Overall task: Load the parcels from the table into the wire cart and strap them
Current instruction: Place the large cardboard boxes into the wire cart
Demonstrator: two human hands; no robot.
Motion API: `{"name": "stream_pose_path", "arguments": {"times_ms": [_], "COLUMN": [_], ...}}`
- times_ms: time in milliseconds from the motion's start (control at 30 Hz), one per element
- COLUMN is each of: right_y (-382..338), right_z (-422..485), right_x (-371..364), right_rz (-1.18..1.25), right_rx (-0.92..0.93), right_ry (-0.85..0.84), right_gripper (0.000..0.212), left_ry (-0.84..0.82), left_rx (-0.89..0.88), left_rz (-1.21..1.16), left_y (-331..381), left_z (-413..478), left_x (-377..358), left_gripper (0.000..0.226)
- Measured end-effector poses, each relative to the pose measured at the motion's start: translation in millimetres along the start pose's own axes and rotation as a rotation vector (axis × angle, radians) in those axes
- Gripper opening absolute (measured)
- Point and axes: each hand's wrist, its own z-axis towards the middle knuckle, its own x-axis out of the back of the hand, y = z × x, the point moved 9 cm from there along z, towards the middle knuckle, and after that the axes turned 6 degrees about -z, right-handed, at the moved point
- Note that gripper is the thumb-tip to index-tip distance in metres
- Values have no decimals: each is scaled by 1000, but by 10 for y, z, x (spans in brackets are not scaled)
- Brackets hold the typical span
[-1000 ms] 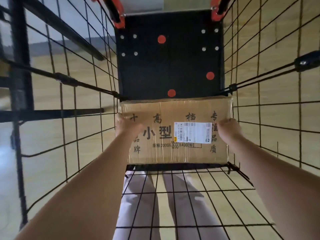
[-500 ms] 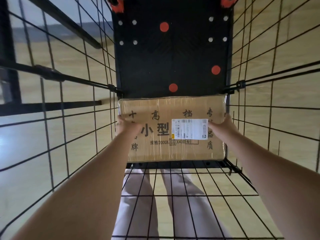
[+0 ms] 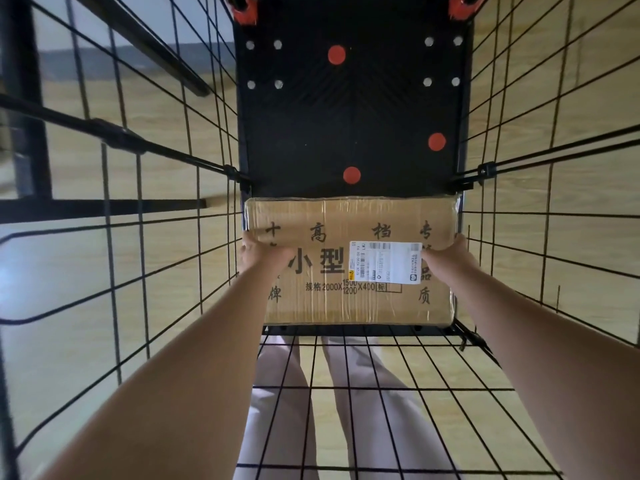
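Note:
A brown cardboard parcel (image 3: 349, 216) with black characters and a white shipping label lies low inside the black wire cart (image 3: 162, 202), at the near end of its black floor (image 3: 353, 116). My left hand (image 3: 258, 254) grips the parcel's left edge and my right hand (image 3: 450, 252) grips its right edge, both arms reaching down into the cart. Whether the parcel rests on the floor cannot be told.
Wire mesh walls close in on the left, on the right (image 3: 554, 220) and on the near side (image 3: 381, 393). The cart floor carries red dots and silver bolts. Orange-red fittings (image 3: 244, 10) sit at the far corners. Pale trouser legs (image 3: 277, 410) show through the near mesh above a wooden floor.
The parcel has sunk a little deeper toward the cart floor with both hands still on its edges. The view has tilted slightly downward.

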Motion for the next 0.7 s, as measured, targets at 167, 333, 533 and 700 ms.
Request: {"name": "stream_pose_path", "arguments": {"times_ms": [167, 333, 533, 700], "right_y": [-58, -273, -636, -933], "right_z": [-142, -509, -1153, -1788], "right_x": [2, 83, 338, 568], "right_rz": [-31, -136, -228, -294], "right_rx": [-16, 132, 289, 452], "right_ry": [26, 15, 7, 18], "right_gripper": [52, 44, 48, 34], "left_ry": [-24, -89, -138, -108], "left_rx": [-33, -161, -332, -429], "left_rz": [22, 163, 270, 276], "left_y": [99, 248, 563, 749], "left_z": [-146, -543, -1149, -1685], "left_x": [-9, -39, 86, 389], "left_gripper": [86, 84, 76, 68]}}
